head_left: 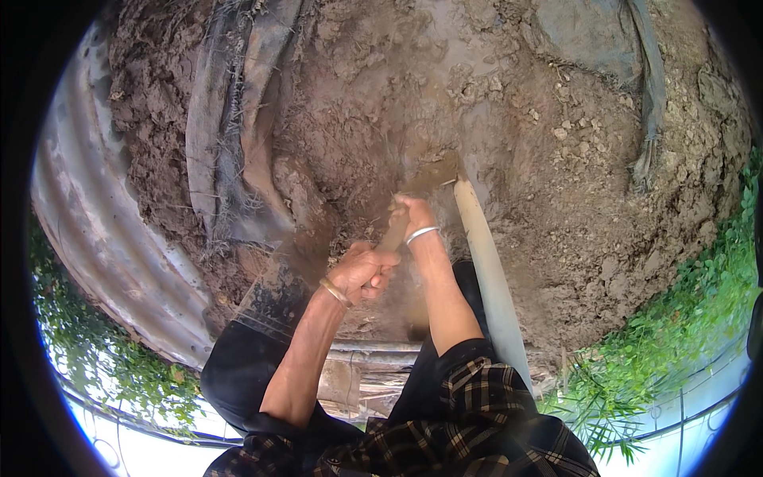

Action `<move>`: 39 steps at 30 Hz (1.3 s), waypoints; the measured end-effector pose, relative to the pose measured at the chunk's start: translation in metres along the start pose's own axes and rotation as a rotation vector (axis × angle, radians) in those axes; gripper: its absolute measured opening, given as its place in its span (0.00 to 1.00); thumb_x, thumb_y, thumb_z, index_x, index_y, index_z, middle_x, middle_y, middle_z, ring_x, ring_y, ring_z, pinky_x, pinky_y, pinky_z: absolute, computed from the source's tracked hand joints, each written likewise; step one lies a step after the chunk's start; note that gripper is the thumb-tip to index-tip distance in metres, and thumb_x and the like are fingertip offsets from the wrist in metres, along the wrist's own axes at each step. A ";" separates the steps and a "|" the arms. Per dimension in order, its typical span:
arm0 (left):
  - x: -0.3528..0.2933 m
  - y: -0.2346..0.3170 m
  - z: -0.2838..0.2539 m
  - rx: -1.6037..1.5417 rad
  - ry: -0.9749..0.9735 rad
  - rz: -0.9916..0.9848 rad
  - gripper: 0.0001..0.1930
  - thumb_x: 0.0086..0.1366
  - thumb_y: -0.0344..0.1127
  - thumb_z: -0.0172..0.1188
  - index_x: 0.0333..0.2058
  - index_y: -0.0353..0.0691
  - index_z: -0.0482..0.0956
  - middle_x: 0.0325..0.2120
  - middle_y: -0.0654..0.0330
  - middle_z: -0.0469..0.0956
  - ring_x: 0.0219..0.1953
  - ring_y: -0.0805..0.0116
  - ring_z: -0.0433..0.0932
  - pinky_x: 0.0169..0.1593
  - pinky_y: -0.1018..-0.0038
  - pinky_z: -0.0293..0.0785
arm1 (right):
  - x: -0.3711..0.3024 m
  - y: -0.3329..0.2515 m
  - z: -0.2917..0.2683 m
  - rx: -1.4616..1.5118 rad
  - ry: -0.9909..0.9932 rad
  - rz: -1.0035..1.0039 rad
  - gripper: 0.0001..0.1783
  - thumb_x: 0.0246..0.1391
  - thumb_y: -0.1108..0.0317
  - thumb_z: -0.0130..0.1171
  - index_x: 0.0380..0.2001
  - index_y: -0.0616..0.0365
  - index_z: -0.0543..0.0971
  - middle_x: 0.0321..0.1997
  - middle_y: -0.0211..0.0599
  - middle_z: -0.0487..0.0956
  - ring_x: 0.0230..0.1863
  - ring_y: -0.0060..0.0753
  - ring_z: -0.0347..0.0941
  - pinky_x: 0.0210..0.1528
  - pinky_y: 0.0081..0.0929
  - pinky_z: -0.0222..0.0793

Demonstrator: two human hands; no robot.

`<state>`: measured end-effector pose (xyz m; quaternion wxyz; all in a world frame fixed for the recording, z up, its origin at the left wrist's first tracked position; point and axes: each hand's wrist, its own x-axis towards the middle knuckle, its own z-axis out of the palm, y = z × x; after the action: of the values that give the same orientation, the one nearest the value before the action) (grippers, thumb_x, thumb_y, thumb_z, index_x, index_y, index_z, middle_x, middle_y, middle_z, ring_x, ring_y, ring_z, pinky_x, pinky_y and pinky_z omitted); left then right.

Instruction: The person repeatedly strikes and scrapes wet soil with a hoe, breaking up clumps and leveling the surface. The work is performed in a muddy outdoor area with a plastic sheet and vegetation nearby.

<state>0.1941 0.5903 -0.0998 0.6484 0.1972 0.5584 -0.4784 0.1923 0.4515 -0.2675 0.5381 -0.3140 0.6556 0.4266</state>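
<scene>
Both my hands grip a muddy, stick-like tool handle (393,229) over the wet soil. My left hand (363,272), below a gold-coloured bangle, is closed round its lower end. Farther up and to the right, my right hand (415,215), with a silver bangle at the wrist, wraps round the upper part. Just beyond the right hand lies a flat, mud-coated piece (433,172); I cannot tell whether it is the tool's blade. A long pale pole (491,274) slants down beside my right forearm, apart from the hand.
Brown mud (381,103) spreads ahead of me. A frayed, muddy sack (218,127) lies at the left, another grey sheet (588,40) at the far right. Corrugated metal (119,215) curves along the left edge. Green plants (683,326) grow at the right.
</scene>
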 end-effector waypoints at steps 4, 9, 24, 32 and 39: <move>0.006 -0.005 0.014 0.017 0.093 0.029 0.14 0.60 0.30 0.61 0.18 0.42 0.66 0.10 0.68 0.63 0.09 0.82 0.58 0.12 0.80 0.45 | -0.002 -0.009 -0.007 -0.093 0.015 -0.028 0.06 0.53 0.72 0.61 0.29 0.60 0.74 0.14 0.35 0.68 0.15 0.35 0.66 0.18 0.37 0.65; -0.005 -0.020 0.045 0.015 0.181 0.150 0.11 0.61 0.31 0.59 0.22 0.41 0.67 0.13 0.67 0.65 0.10 0.82 0.60 0.12 0.79 0.47 | -0.034 -0.022 -0.002 -0.157 0.001 -0.011 0.06 0.52 0.71 0.63 0.27 0.59 0.75 0.15 0.34 0.68 0.15 0.33 0.65 0.18 0.35 0.64; -0.008 -0.037 0.029 0.089 0.047 0.241 0.10 0.61 0.30 0.58 0.26 0.40 0.65 0.13 0.69 0.63 0.10 0.82 0.58 0.12 0.80 0.47 | -0.052 -0.027 0.004 -0.117 0.078 -0.200 0.10 0.49 0.70 0.67 0.28 0.62 0.76 0.16 0.38 0.71 0.13 0.35 0.66 0.15 0.36 0.64; 0.040 0.008 0.032 -0.041 -0.012 0.245 0.10 0.63 0.32 0.60 0.26 0.40 0.67 0.15 0.69 0.64 0.11 0.84 0.58 0.12 0.82 0.45 | -0.020 -0.086 0.026 -0.086 0.049 -0.259 0.09 0.50 0.73 0.64 0.31 0.62 0.72 0.15 0.36 0.68 0.14 0.35 0.66 0.17 0.36 0.63; 0.019 -0.003 0.033 -0.013 0.036 0.514 0.08 0.63 0.32 0.58 0.33 0.39 0.67 0.17 0.69 0.65 0.10 0.83 0.60 0.12 0.82 0.49 | -0.064 -0.080 0.079 -0.245 -0.081 -0.448 0.11 0.48 0.73 0.68 0.28 0.64 0.73 0.20 0.35 0.70 0.13 0.30 0.66 0.14 0.34 0.62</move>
<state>0.2075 0.5554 -0.1070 0.7397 0.3372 0.5045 -0.2908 0.3106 0.4842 -0.2276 0.6028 -0.4969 0.4912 0.3852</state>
